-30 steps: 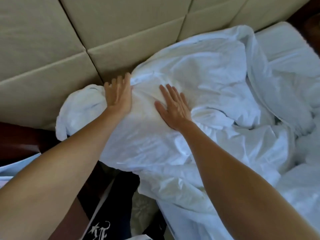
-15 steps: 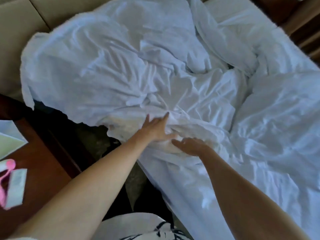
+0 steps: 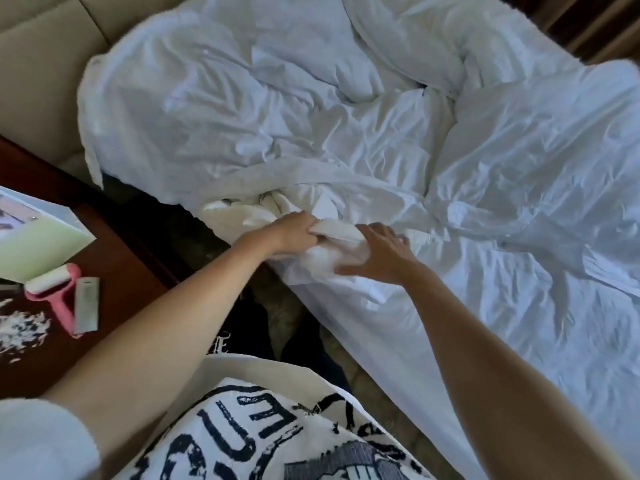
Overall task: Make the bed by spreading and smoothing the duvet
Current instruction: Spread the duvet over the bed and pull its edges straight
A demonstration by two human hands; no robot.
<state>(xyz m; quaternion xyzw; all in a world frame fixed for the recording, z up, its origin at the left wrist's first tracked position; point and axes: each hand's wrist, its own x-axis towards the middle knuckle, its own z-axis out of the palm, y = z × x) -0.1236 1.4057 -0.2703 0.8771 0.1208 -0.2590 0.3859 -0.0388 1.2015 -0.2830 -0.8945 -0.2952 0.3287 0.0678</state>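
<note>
White duvet (image 3: 277,109) bunched at the bed's edge.
Our left hand (image 3: 294,230) grips its twisted fold lying sideways; right hand (image 3: 377,251) rests open alongside.

One rumpled white duvet (image 3: 277,109) on one bed (image 3: 485,323). Two hands: left hand (image 3: 291,232) and right hand (image 3: 379,252). On the desk (image 3: 114,268) at left: one pink lint roller (image 3: 55,292), one grey flat remote-like piece (image 3: 86,304), one folder (image 3: 31,237).

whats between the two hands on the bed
In the head view, a bunched cream-white fold of the duvet fills the gap. The left hand grips one end of it; the right hand presses on the other.
</note>
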